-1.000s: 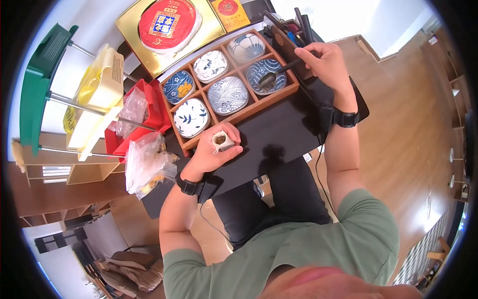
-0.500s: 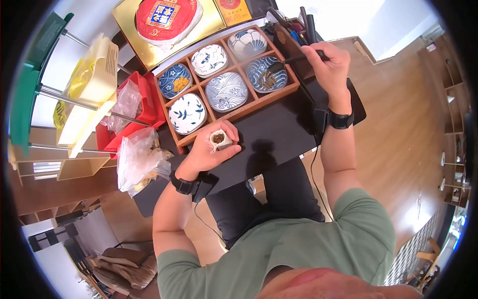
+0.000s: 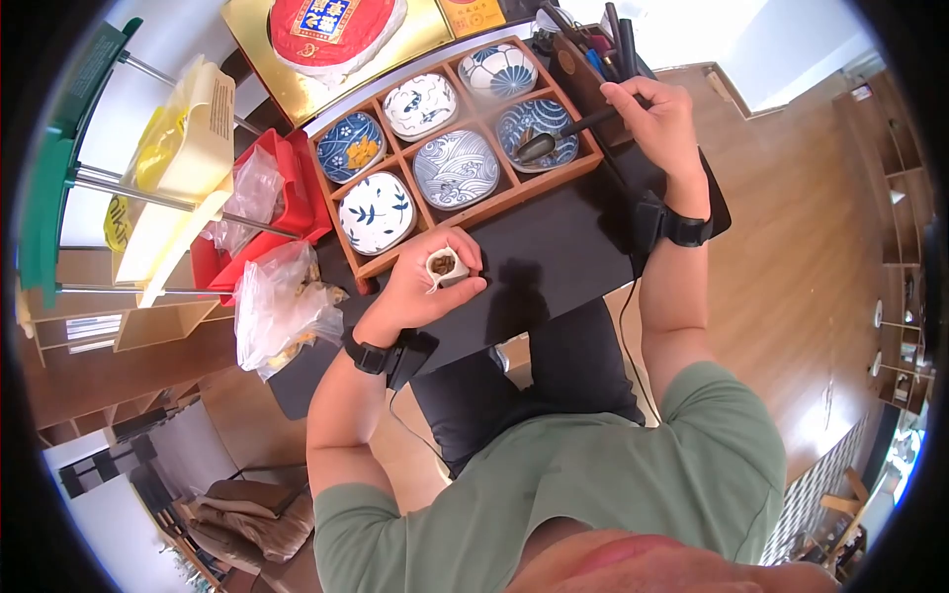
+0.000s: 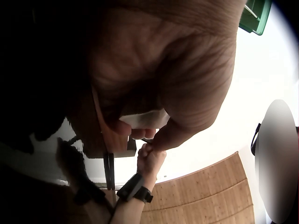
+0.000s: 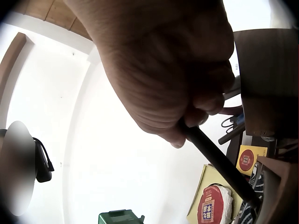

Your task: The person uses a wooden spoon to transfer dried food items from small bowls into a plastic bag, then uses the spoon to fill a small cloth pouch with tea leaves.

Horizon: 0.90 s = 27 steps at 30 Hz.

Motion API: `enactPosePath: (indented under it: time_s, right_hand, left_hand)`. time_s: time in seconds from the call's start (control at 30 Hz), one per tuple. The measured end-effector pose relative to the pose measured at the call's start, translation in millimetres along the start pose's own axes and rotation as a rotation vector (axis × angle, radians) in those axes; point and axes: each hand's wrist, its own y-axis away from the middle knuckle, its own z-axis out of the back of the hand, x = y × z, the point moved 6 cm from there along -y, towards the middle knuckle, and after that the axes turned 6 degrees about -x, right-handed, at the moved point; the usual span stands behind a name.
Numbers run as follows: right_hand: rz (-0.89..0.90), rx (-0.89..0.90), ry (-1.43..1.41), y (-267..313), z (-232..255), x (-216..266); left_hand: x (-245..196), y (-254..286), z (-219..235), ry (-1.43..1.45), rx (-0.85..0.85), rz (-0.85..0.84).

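Note:
My left hand (image 3: 423, 282) holds a small white pouch (image 3: 447, 265) upright, fingers and thumb round it; brown bits show in its open top. With my right hand (image 3: 657, 124) I grip the dark handle (image 5: 217, 161) of a spoon (image 3: 537, 147), its bowl over the blue wave-patterned dish (image 3: 565, 148) at the right of the wooden divided tray (image 3: 485, 209). A few brown pieces lie in that dish beside the spoon. In the left wrist view the pouch (image 4: 145, 119) is partly hidden by my left hand (image 4: 187, 79).
Other patterned dishes fill the tray, one with orange pieces (image 3: 361, 152). Behind it lies a gold box (image 3: 415, 30) with a red-wrapped disc (image 3: 331, 30). A pen holder (image 3: 583, 84) stands at the right; red bins (image 3: 306, 188) and a plastic bag (image 3: 282, 311) are at the left.
The spoon's bowl has tipped and shifted within the wave-patterned dish; brown pieces, seen heaped half a second ago, now lie beside it. My left hand keeps the pouch in nearly the same place.

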Motion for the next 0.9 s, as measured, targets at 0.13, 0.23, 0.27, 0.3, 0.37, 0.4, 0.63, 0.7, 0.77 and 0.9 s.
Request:
enactPosePath:
  time_s: [0.13, 0.23, 0.27, 0.3, 0.37, 0.4, 0.63, 0.7, 0.77, 0.9]
  right_hand:
    - [-0.021, 0.018, -0.014, -1.6, 1.8, -4.7]
    - [0.009, 0.02, -0.02, -2.0, 3.7, -1.7]
    - [0.047, 0.019, -0.013, -2.0, 3.9, 0.3]
    - [0.046, 0.021, -0.013, -2.4, 4.0, -0.6]
    - [0.088, -0.001, -0.087, -3.4, 5.8, 0.5]
    - [0.087, -0.001, -0.086, -3.2, 5.6, 0.6]
    - [0.155, -0.096, -0.055, -3.4, 11.3, 7.7]
    - [0.176, -0.081, -0.019, -3.6, 10.9, 6.7]
    - [0.102, -0.018, 0.021, -3.6, 7.5, 1.7]
    - [0.101, 0.019, 0.04, -3.4, 6.8, 5.3]
  left_hand:
    - [0.9, 0.1, 0.2, 0.014, -0.003, 0.015]
    - [1.3, -0.8, 0.6, 0.03, -0.001, 0.03]
    - [1.4, -0.5, 0.8, 0.025, -0.002, 0.033]
    - [1.6, -0.2, 1.0, 0.021, -0.003, 0.037]
    - [2.3, -0.3, 1.6, 0.029, -0.004, 0.041]
    - [2.8, -0.5, 1.9, 0.037, -0.004, 0.044]
    - [2.0, -1.1, 1.9, 0.031, 0.001, 0.031]
    - [2.8, -1.1, 2.4, 0.025, 0.004, 0.037]
    - [1.7, -1.7, 2.4, 0.024, 0.004, 0.04]
    - [1.7, -1.6, 2.8, 0.026, 0.004, 0.033]
